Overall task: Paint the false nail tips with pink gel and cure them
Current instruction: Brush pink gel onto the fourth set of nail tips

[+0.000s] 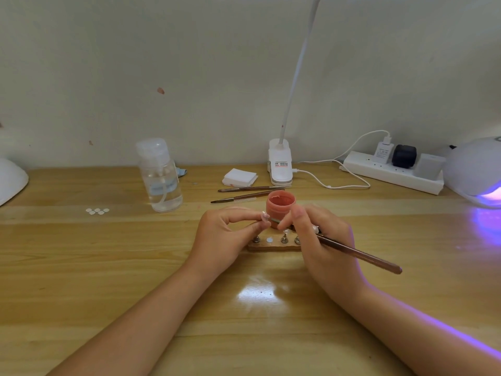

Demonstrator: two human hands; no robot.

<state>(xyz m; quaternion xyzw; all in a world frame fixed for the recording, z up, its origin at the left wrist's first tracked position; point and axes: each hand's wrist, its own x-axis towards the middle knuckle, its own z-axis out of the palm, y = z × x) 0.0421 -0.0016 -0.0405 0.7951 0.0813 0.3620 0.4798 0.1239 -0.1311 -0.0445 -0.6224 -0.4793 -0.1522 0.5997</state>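
Left hand (225, 234): pinching nail tip (264, 216). Right hand (322, 240): gripping brush (360, 253), bristles at tip. Pink gel pot (280, 206): open, just behind. Wooden stand (271, 246): below hands.

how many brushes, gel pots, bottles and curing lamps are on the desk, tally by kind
brushes: 3, one in the right hand at, two lying on the desk at and
pink gel pots: 1
clear pump bottles: 1
curing lamps: 2, one lit at the right edge, one at the left edge
total: 7
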